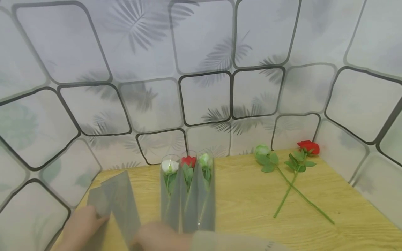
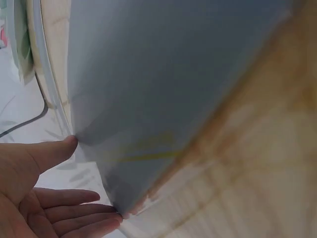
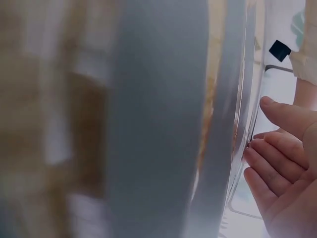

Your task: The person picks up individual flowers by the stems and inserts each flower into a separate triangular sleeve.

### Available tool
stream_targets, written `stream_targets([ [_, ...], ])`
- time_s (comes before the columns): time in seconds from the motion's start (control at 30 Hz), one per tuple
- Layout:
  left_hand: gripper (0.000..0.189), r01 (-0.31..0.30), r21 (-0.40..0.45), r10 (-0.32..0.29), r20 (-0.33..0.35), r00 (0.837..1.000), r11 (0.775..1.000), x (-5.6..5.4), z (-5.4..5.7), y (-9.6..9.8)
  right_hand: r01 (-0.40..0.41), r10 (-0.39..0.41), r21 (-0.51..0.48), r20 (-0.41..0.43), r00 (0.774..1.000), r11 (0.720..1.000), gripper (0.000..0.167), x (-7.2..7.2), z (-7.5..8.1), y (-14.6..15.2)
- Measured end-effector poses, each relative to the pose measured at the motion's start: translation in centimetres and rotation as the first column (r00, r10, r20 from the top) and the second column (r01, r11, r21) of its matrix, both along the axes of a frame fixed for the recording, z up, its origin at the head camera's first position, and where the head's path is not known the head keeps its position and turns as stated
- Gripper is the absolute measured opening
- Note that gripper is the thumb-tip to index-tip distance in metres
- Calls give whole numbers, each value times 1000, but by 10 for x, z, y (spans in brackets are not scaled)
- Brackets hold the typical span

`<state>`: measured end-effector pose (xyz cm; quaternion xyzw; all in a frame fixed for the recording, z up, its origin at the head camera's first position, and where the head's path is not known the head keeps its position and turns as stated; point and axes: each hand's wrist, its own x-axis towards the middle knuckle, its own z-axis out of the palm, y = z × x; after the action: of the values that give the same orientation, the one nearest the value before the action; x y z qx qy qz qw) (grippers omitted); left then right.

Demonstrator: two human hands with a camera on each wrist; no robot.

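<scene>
Two flat grey flower sleeves [image 1: 120,195] lie overlapping on the left of the table. My left hand [image 1: 80,225] is at the outer one; in the left wrist view its extended thumb and straight fingertips touch a grey sleeve's [image 2: 148,89] edge and corner. My right hand [image 1: 158,237] is by the lower end of the inner sleeve; in the right wrist view its fingers [image 3: 270,161] are extended, close beside grey sleeves [image 3: 158,119]. Right of these lie three sleeved roses: a white rose [image 1: 169,166], a red rose [image 1: 188,161] and a pale green rose [image 1: 205,160].
Two bare-stemmed roses, one pale green [image 1: 262,150] and one red [image 1: 309,147], lie with crossed stems on the right of the wooden table [image 1: 242,198]. Patterned walls [image 1: 207,45] close in the back and both sides.
</scene>
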<state>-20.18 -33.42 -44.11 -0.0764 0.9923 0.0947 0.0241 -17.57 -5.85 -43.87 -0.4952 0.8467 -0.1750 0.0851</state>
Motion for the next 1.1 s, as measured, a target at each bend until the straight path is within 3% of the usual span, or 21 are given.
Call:
stream_targets([
  [0.1, 47, 15, 4, -14, -31, 999, 1000, 4, -2, 1, -23, 24, 18, -68, 997, 1000, 14, -4, 2, -5],
  [0.2, 41, 52, 9, -51, -69, 996, 999, 5, -4, 3, 1, 1, 21, -82, 997, 1000, 4, -8, 0, -9],
  [0.33, 29, 67, 25, -66, -62, 996, 997, 7, -4, 6, 52, -51, 6, -91, 995, 999, 25, -15, -7, -11],
  [0.4, 24, 54, 35, -52, -40, 998, 998, 8, -3, 9, 73, -72, 2, -107, 992, 997, 27, -20, -12, -11],
  [0.53, 16, 42, 33, -41, -24, 999, 999, 6, -1, 16, 108, -106, 2, -151, 983, 994, 19, -32, -25, -12],
  [0.67, 11, 59, 26, -58, -50, 997, 998, 3, 2, 27, 126, -127, -15, -168, 978, 992, 8, -42, -32, -9],
  [0.83, 10, 105, 15, -103, -114, 988, 994, 2, 12, 38, 208, -212, -62, -58, 976, 976, 23, -44, -24, 2],
  [0.93, 11, 133, 2, -132, -142, 981, 991, 0, 17, 42, 278, -274, -89, 51, 960, 956, 33, -44, -13, 9],
  [1.03, 15, 141, -3, -140, -151, 979, 990, -1, 22, 48, 343, -317, -138, 184, 931, 929, 32, -47, -5, 16],
  [1.1, 16, 148, -2, -146, -170, 974, 989, -2, 25, 52, 411, -345, -185, 304, 888, 893, 31, -50, -2, 20],
])
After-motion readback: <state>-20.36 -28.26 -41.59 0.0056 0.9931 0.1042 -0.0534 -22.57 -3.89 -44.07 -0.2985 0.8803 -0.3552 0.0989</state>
